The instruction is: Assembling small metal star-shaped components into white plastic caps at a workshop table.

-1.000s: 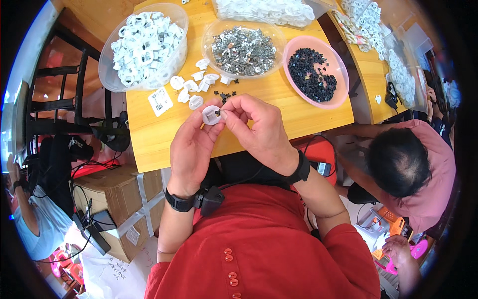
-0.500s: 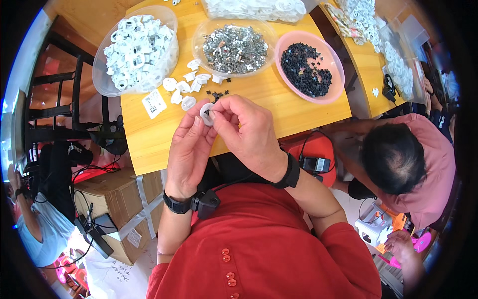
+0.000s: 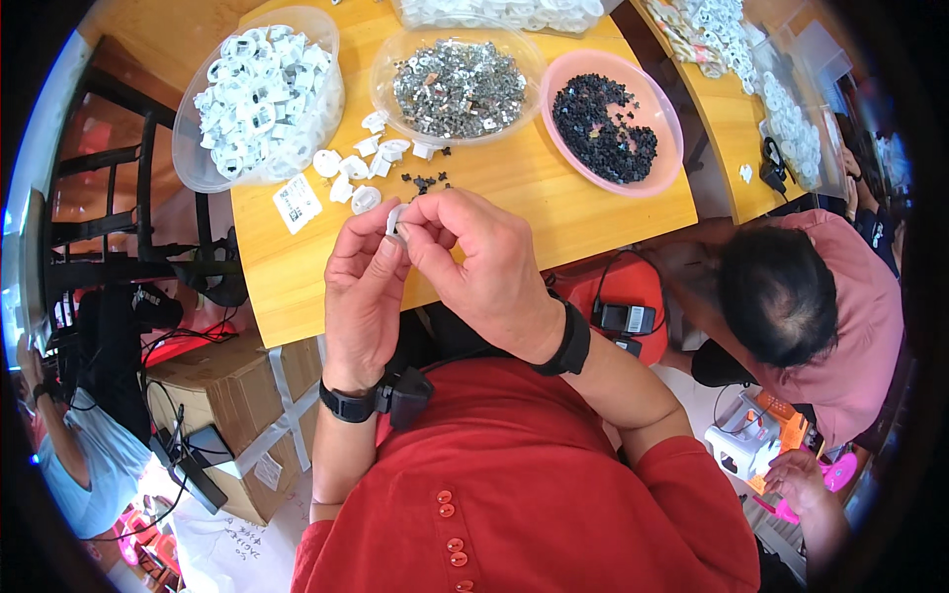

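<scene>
Nearside of the metal-parts tub [image 3: 383, 91], apart from it | left hand [image 3: 362, 296] and right hand [image 3: 484, 265] pinch one white disc [image 3: 394, 219], near edge-on | finished or not: cannot tell, grip hides it | loose white pieces [image 3: 392, 149], black bits [image 3: 425, 185] near tub, unheld

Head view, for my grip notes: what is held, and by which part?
A white disc, by its rim, in the left hand; whether the right hand also grips it is unclear.
</scene>
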A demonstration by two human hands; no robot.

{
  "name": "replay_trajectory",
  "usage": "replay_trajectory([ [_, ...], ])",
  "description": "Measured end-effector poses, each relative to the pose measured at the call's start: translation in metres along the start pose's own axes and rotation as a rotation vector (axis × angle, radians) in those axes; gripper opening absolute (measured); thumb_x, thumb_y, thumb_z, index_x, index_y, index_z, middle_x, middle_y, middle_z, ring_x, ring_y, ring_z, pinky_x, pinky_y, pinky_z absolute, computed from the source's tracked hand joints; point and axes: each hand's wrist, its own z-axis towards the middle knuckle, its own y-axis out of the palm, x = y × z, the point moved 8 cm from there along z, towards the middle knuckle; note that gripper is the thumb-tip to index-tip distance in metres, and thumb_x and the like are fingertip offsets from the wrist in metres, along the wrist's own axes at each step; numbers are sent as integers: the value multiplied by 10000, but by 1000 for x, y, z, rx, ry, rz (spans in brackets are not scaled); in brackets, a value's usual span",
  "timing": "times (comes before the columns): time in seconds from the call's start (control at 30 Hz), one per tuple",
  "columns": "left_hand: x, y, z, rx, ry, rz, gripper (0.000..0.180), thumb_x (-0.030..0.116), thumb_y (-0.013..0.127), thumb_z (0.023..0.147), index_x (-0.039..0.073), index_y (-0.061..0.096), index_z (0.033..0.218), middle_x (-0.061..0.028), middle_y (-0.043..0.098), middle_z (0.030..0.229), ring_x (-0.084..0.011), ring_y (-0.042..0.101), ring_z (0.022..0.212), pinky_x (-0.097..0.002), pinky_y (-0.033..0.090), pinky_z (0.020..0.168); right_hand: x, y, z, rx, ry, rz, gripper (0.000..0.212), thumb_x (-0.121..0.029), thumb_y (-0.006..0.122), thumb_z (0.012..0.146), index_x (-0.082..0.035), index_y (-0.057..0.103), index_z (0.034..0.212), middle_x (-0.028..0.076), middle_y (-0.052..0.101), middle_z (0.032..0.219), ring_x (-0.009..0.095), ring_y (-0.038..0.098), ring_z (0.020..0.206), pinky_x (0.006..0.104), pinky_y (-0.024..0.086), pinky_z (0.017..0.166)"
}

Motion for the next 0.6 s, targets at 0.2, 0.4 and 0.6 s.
replay_trajectory([
  [0.2,3,-4,-1,-20,44,108,321,40,568,912,28,530,1230,-54,590,1136,-135,555,1043,-293,434,944,2,0,-3,8,-16,-1,100,-35,610,802,-32,533,865,123,565,768,323,572,719,388,460,614],
  [0.4,8,-2,1,-2,86,101,314,35,579,904,18,539,1215,-58,601,1123,-133,560,1038,-285,436,941,-1,1,-2,-6,-46,-33,106,-35,609,807,-29,528,875,125,565,772,322,567,709,392,459,612],
  [0.6,6,-8,1,-27,137,207,317,52,548,926,21,520,1240,-80,584,1192,-142,552,1094,-291,440,953,-9,3,0,37,-76,-75,108,-23,597,821,-24,522,898,127,567,790,324,573,718,397,465,610],
])
